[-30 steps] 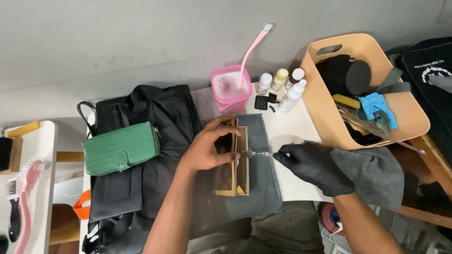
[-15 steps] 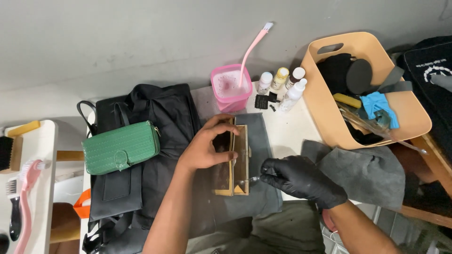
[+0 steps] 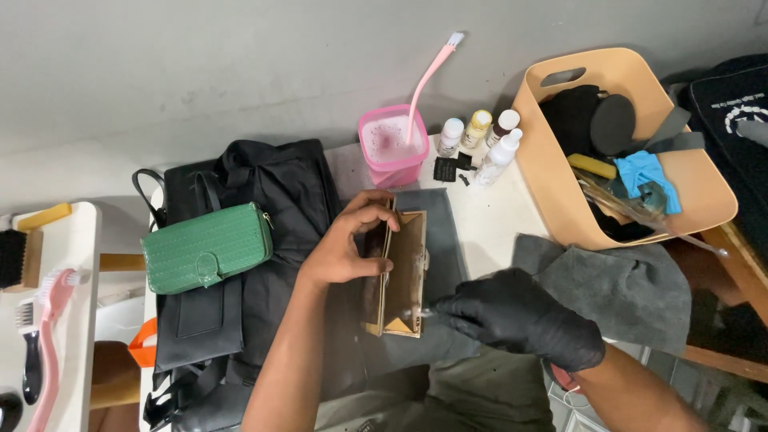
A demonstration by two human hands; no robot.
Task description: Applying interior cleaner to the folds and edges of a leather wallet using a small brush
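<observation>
Grey wall, white table (image 3: 512, 220) with a grey mat (image 3: 440, 216) on it. On the mat we see a tan wallet (image 3: 402, 272), opened and standing on edge. Our bare left hand (image 3: 348, 244) clamps its top edge, fingers curled inside. Our gloved right hand (image 3: 520, 316) pinches a small tool (image 3: 422, 313) against the lower corner, fingers together. We judge the wallet light, soft-sided, floppy unless braced; best held by the stiff frame edge. Around: pink cup (image 3: 391, 146) with brush, small bottles (image 3: 480, 136), grey cloth (image 3: 616, 280), tan bin (image 3: 632, 144), green purse (image 3: 206, 246) on black bag (image 3: 264, 192).
</observation>
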